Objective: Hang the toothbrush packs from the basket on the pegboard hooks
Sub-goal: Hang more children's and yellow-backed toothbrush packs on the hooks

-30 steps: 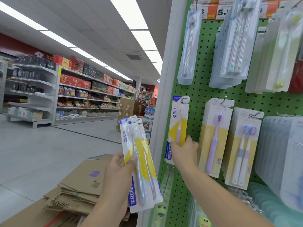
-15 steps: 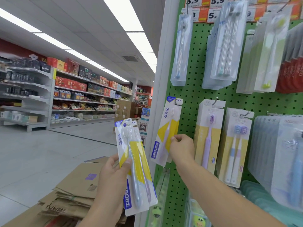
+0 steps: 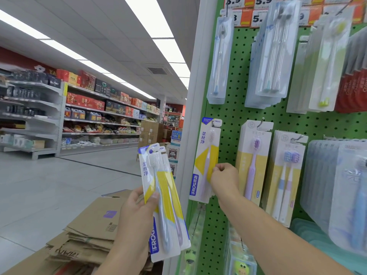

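**Yellow pack squared on its hook, two more waiting**

Yellow-and-white card marks the task's goods, and only the head view is on offer. In it the hanging pack (image 3: 205,161) sits upright on the leftmost hook (image 3: 213,122) of the green pegboard (image 3: 230,114), its top hole threaded over the wire; half a second ago it swung tilted to the left, and a second ago the hand was flat against it. It has since been pulled straight, so I judge this pack as good as hung and the hand about ready to come away.

The right hand (image 3: 224,178) pinches the pack's right edge, fingers curled at about mid-height. The left hand (image 3: 137,213) grips the spare packs (image 3: 162,203) out in front of the white upright post (two at least, fanned one behind the other), thumb pressed across the front card.

Each pack is a long, stiff card with a clear blister: a pale purple brush on the hung one, a grey-blue brush on the front spare, a blue "FROG" band down the lower left edge. The basket is not in view. Neighbouring hooks already carry other brands.
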